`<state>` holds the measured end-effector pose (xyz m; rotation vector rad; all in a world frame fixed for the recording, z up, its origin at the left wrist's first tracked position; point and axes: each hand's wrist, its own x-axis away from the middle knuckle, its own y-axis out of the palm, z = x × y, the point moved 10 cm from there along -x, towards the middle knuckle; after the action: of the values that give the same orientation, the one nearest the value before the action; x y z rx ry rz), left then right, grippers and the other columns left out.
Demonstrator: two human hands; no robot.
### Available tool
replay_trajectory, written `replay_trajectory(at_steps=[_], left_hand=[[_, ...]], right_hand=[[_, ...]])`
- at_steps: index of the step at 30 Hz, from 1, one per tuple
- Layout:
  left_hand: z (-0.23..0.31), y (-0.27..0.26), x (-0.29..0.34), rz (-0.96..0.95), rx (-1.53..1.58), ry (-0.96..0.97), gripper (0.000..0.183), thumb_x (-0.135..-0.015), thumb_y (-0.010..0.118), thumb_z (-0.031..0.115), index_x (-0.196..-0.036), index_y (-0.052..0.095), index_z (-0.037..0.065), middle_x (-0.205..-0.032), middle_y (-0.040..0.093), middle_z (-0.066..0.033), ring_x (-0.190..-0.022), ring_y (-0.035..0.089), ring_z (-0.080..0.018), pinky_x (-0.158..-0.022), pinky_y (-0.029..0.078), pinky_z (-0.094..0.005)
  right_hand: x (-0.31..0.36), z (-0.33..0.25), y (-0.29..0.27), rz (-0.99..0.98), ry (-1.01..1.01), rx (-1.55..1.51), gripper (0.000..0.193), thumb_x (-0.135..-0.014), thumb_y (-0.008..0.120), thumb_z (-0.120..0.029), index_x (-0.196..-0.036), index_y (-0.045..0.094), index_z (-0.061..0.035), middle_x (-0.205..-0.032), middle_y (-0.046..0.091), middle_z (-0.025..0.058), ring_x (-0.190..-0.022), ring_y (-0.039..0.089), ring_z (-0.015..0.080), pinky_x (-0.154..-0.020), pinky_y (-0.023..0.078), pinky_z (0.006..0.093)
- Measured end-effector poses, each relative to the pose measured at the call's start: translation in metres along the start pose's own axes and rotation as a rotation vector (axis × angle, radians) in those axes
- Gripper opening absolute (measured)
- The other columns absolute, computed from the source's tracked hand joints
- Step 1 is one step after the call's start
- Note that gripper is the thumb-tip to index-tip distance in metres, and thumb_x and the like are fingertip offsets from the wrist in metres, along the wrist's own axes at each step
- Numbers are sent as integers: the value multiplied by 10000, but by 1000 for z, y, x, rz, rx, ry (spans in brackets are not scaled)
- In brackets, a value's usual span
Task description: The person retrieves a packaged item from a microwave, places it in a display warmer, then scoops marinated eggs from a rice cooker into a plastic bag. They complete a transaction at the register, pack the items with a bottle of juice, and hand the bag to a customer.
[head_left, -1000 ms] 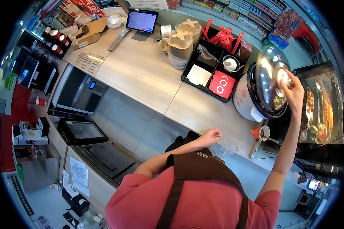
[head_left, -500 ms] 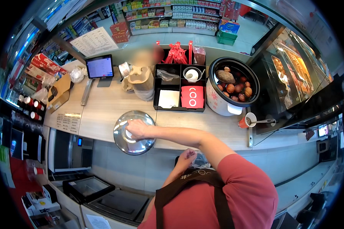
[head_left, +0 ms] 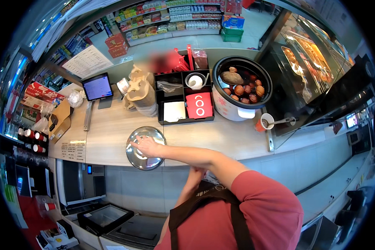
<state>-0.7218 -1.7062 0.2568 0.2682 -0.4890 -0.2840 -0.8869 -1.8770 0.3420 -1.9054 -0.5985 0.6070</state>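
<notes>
Right hand [head_left: 149, 147] on top of the shiny lid [head_left: 144, 162], fingers looking spread; knob hidden under the palm, so can't tell if it's gripped. Left hand [head_left: 197, 172] mostly behind the right forearm, can't tell if clenched or holding anything. Lid is by the counter's [head_left: 204, 135] front edge, left of centre, its near rim overlapping that edge in view; can't tell if it overhangs. Cooker [head_left: 227, 106] toward the counter's right end, uncovered, eggs [head_left: 248, 88] part sunk in dark liquid. Red-white cup [head_left: 262, 124] just beside it, spoon bowl hidden inside. Blur smears the patch behind the black organizer [head_left: 187, 122], at the counter's back edge. Vs 1.0 s ago: lid was held tilted over the cooker. Vs 0.5 s ago: right fingers were bunched at the knob, left hand showed more.
</notes>
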Motion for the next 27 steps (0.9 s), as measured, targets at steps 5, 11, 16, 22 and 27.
replay_trajectory(at_steps=[5, 11, 16, 22, 27], left_hand=[[31, 25, -23, -39, 19, -77, 86, -927, 557, 82, -842, 550, 80, -671, 506, 34, -560, 445, -60, -491, 332, -221], [68, 72, -59, -161, 217, 96, 63, -955, 579, 129, -982, 538, 90, -764, 541, 27, -620, 472, -45, -540, 359, -197], [75, 111, -86, -227, 181, 82, 57, -951, 576, 115, -981, 536, 88, -774, 548, 23, -624, 486, -46, -542, 375, -200], [59, 128, -92, -300, 104, 10, 59, -946, 576, 99, -985, 540, 74, -794, 563, 7, -618, 491, -52, -523, 373, -205], [48, 125, -97, -268, 105, 1, 64, -937, 585, 89, -987, 549, 71, -799, 569, 5, -612, 493, -50, -515, 369, -202]], right_hand=[[135, 55, -145, 181, 113, -576, 396, -853, 680, -276, -1179, 635, -56, -996, 673, 158, -925, 657, 322, -772, 537, 410], [444, 211, -185, 557, 1097, -561, 311, -921, 645, -277, -1035, 661, 12, -619, 635, 71, -530, 608, 132, -494, 470, 294], [539, 259, -203, 915, 1281, -391, 641, -920, 625, -393, -1325, 472, 80, -559, 610, 75, -468, 587, 146, -471, 445, 308], [531, 291, -229, 1088, 1244, -153, 408, -926, 620, -326, -1119, 637, 32, -647, 655, 124, -543, 633, 232, -543, 476, 350], [509, 273, -249, 1044, 1045, 102, 215, -935, 578, -170, -907, 690, 12, -786, 673, 204, -715, 647, 386, -628, 498, 433]])
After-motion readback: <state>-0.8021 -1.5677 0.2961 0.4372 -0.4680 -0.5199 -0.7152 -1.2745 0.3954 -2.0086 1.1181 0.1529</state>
